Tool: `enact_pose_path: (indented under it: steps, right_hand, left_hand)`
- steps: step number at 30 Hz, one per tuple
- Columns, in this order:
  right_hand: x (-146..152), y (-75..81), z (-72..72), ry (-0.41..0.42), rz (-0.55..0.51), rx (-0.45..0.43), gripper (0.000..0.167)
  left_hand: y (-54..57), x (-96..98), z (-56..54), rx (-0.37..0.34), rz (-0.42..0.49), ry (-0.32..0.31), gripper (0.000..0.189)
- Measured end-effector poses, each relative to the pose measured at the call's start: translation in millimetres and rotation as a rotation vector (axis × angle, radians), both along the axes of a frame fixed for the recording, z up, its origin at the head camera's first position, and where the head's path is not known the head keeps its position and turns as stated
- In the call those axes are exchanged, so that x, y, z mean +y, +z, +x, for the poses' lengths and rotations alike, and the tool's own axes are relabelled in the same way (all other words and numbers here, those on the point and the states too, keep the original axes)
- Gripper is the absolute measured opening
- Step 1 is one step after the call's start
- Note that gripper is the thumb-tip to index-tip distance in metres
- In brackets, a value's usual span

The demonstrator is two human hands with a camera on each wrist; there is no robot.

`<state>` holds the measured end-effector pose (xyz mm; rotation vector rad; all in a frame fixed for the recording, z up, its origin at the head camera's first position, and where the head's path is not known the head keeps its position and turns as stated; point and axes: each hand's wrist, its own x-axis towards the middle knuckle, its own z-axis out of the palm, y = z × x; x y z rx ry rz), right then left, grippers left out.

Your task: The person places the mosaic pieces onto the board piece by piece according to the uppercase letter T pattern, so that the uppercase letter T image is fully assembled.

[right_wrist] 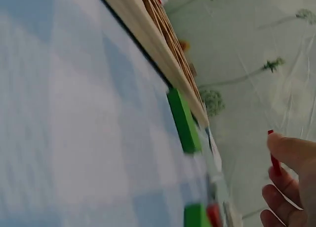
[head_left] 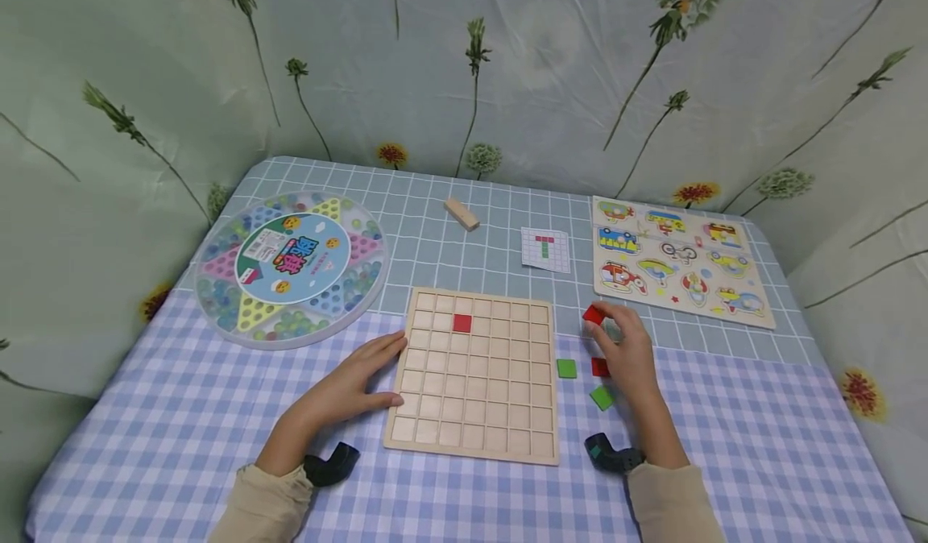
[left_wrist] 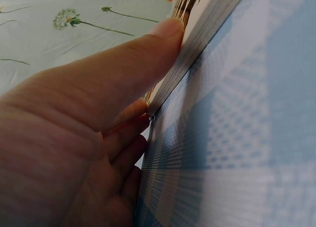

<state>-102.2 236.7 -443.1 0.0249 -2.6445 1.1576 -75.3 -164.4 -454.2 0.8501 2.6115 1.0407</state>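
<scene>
A wooden grid board (head_left: pixel 474 430) lies in the middle of the table, with one red square tile (head_left: pixel 461 323) in a cell near its upper left. My left hand (head_left: pixel 355 386) rests against the board's left edge, fingers and thumb extended; the left wrist view shows the thumb (left_wrist: pixel 148 49) touching the rim. To the right of the board my right hand (head_left: pixel 629 354) pinches another red tile (head_left: pixel 593 315) between thumb and fingers, raised off the table. Below it lie a third red tile (head_left: pixel 599 367), partly covered by the hand, and two green tiles (head_left: pixel 567 368).
A small card (head_left: pixel 558 261) with a red and green T pattern lies behind the board. Farther back is a wooden block (head_left: pixel 461 214). A round marble game box (head_left: pixel 217 317) stands at left, a vehicle picture puzzle (head_left: pixel 681 273) at right.
</scene>
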Motion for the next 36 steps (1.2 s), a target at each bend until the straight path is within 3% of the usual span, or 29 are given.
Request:
enact_pose_path:
  steps: [6,11,15,22,28,36]
  right_hand:
    - [-31.4,18.7,-3.6,0.16,-0.053,0.187,0.036]
    - [-67.5,23.7,-13.6,0.288,-0.078,0.229,0.035]
    - [-92.5,17.0,-20.2,0.377,-0.117,0.188,0.035]
    - [-113.9,-4.9,-25.6,0.416,-0.066,-0.034,0.032]
    - [-115.9,-9.7,-27.8,0.434,0.006,-0.024,0.023]
    - [-115.4,-8.9,-25.9,0.437,0.044,-0.055,0.024]
  left_hand:
    - [1.0,1.1,-0.7,-0.015,-0.016,-0.009,0.081]
    - [1.5,0.7,-0.6,-0.019,-0.013,-0.004,0.081]
    - [0.1,0.5,-0.8,-0.012,-0.008,-0.005,0.081]
    - [-0.7,0.0,-0.8,-0.01,-0.002,-0.007,0.08]
    - [-1.2,-1.0,-0.8,-0.006,0.001,-0.004,0.08]
    - [-1.1,-0.8,-0.1,-0.001,0.012,0.004,0.08]
